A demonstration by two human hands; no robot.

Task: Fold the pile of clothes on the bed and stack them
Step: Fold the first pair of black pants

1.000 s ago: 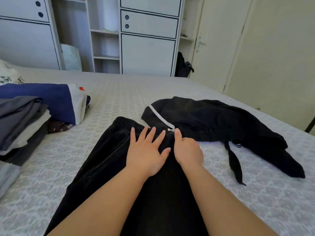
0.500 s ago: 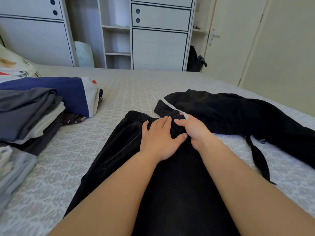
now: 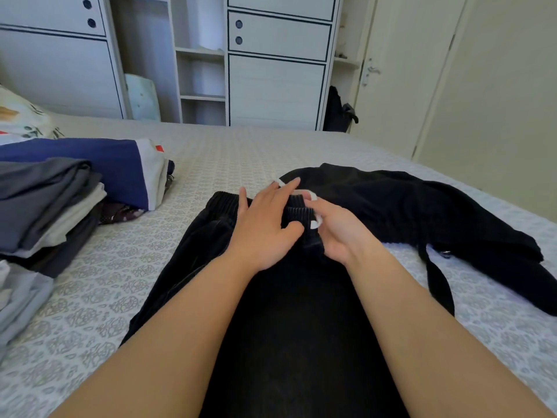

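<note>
Both hands at the waistband of black trousers (image 3: pixel 289 327)

Left hand (image 3: pixel 265 227) lies flat, fingers spread, on the ribbed elastic; right hand (image 3: pixel 340 233), just beside, pinches it. Dark, matte cloth stretches back under both forearms.

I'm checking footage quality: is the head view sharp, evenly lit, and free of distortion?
Head view: soft even light, no glare; black ribbed-waist trousers lose detail in darkness; left hand and right hand slightly soft; wide-angle bends the white wardrobe lines.

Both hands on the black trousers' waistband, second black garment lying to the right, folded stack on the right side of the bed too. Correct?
Not quite: in the head view the folded stack sits on the left side of the bed. The rest holds.
</note>
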